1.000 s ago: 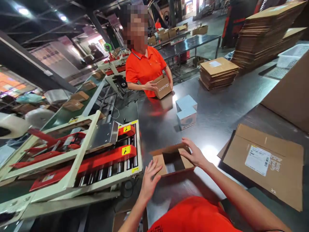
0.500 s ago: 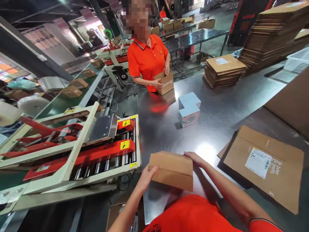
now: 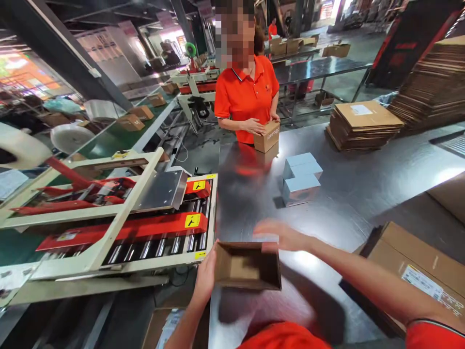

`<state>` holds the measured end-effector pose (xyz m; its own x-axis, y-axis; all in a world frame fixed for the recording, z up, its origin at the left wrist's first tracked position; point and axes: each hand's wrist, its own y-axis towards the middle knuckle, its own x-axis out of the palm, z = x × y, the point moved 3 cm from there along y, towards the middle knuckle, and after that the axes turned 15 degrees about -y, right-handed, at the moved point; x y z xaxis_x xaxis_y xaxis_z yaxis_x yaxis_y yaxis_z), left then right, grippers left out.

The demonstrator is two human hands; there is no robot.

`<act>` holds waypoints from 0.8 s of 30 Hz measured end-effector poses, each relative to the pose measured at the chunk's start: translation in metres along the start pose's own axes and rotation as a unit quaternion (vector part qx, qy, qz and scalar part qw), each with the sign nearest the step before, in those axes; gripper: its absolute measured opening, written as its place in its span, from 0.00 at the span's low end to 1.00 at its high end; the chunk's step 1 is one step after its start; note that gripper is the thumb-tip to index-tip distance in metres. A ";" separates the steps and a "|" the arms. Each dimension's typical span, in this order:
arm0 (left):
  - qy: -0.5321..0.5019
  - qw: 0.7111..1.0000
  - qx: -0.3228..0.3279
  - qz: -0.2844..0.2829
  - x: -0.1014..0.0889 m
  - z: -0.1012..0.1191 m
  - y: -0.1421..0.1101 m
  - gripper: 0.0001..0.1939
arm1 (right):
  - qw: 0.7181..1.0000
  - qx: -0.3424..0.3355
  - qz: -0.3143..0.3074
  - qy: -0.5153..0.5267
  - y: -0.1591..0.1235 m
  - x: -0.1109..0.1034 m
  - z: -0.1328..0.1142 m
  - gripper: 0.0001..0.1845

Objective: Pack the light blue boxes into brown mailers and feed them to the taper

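An open-topped cardboard box (image 3: 247,283) stands near the front edge of the metal table, its hollow inside facing up at me. My left hand (image 3: 206,276) grips its left wall, with most of the fingers hidden behind the cardboard. Over the box's far right rim, my right hand (image 3: 279,235) is smeared by motion. Its fingers stretch leftward, apart from the thumb, which overlaps the rim; whether it touches the cardboard I cannot tell. Farther back on the table sit pale blue small boxes (image 3: 301,186), placed against each other.
Left of the metal table (image 3: 341,184) stands a roller conveyor machine (image 3: 160,218) with red guides. Across the table a co-worker (image 3: 247,97) in orange holds a cardboard box (image 3: 268,138). Flattened cartons (image 3: 363,126) are stacked at right; more flat cartons (image 3: 395,257) lie under my right forearm.
The box has turned from flaps-closed side up to its open hollow facing me. My right hand has moved left over its far rim. The view has shifted leftward.
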<state>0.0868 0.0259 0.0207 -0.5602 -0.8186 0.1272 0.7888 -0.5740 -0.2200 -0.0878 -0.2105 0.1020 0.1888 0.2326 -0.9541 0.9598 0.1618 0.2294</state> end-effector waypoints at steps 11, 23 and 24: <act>0.029 0.998 0.036 -0.052 0.056 -0.002 0.011 0.39 | 0.942 0.245 0.104 -0.203 0.013 -0.072 0.077 0.23; 0.020 0.979 0.036 -0.201 0.078 -0.008 -0.010 0.34 | 0.862 0.500 -0.079 0.006 -0.085 0.047 0.109 0.30; 0.025 0.979 0.036 -0.201 0.077 -0.009 -0.011 0.33 | 0.840 0.539 -0.057 0.018 -0.094 0.047 0.112 0.29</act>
<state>0.0331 -0.0308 0.0244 -0.8386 -0.5258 0.1424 0.5175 -0.8506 -0.0932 -0.1459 -0.3225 0.0143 0.0948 0.3068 -0.9470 0.6047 -0.7734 -0.1901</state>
